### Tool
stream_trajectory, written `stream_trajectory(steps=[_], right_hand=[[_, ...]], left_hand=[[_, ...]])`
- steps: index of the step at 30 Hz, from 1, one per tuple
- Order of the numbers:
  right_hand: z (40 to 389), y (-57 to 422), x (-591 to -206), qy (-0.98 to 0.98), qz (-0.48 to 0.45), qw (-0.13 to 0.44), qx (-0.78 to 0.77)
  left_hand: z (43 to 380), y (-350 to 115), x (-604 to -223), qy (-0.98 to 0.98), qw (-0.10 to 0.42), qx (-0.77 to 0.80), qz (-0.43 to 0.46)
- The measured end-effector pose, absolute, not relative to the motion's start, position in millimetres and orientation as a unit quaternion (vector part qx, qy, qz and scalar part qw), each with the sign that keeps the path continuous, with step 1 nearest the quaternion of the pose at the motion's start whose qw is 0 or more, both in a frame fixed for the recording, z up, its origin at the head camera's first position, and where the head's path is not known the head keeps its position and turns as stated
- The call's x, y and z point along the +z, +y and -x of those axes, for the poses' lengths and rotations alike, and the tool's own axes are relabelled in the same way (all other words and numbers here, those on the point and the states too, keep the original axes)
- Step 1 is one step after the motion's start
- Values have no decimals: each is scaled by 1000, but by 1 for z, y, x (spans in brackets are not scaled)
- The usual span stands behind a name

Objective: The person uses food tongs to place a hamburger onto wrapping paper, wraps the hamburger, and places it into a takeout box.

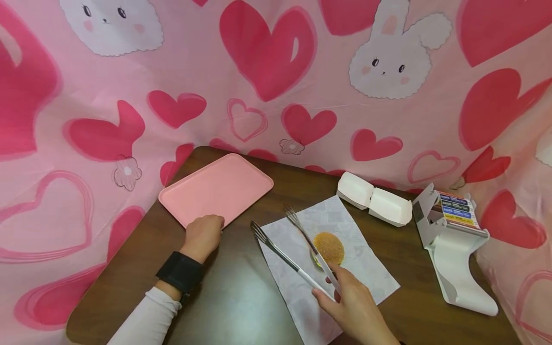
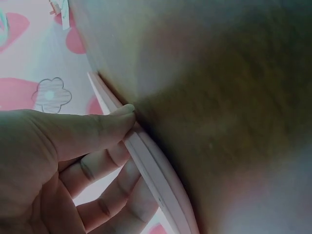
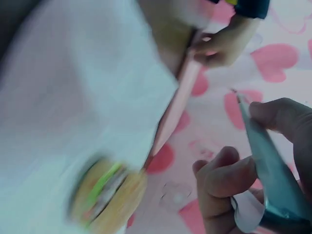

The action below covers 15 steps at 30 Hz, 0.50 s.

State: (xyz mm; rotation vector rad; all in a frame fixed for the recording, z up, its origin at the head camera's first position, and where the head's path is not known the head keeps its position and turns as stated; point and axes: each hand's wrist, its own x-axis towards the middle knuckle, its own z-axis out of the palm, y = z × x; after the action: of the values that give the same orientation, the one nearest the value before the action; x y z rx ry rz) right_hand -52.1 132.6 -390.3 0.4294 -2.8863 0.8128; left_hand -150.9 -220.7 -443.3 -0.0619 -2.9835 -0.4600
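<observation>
My left hand (image 1: 202,235) pinches the near edge of a pink tray (image 1: 217,189) on the left of the table; in the left wrist view the thumb (image 2: 109,124) lies over the rim and the fingers curl beneath it. My right hand (image 1: 355,304) grips metal tongs (image 1: 288,260) by their pale handles, with the two fork-like tips spread apart. One tong arm crosses over a hamburger (image 1: 332,247) in the head view. Bun, green leaf and a dark filling show on the hamburger (image 3: 127,195) in the right wrist view. It sits on a sheet of printed paper (image 1: 366,273).
Behind the paper stands an open white clamshell box (image 1: 390,206). To the right is a white dispenser (image 1: 457,225) with colourful packets at its top and a curved chute. A pink heart-print cloth (image 1: 267,57) hangs around the brown table (image 1: 224,297).
</observation>
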Motion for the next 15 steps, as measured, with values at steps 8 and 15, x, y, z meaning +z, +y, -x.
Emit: stream_trajectory(steps=[8, 15], right_hand=[[92, 57, -382, -927, -228, 79, 287], [133, -2, -370, -939, -210, 32, 271]], left_hand=[[151, -223, -442, -985, 66, -156, 17], [150, -222, -441, -984, 72, -159, 21]])
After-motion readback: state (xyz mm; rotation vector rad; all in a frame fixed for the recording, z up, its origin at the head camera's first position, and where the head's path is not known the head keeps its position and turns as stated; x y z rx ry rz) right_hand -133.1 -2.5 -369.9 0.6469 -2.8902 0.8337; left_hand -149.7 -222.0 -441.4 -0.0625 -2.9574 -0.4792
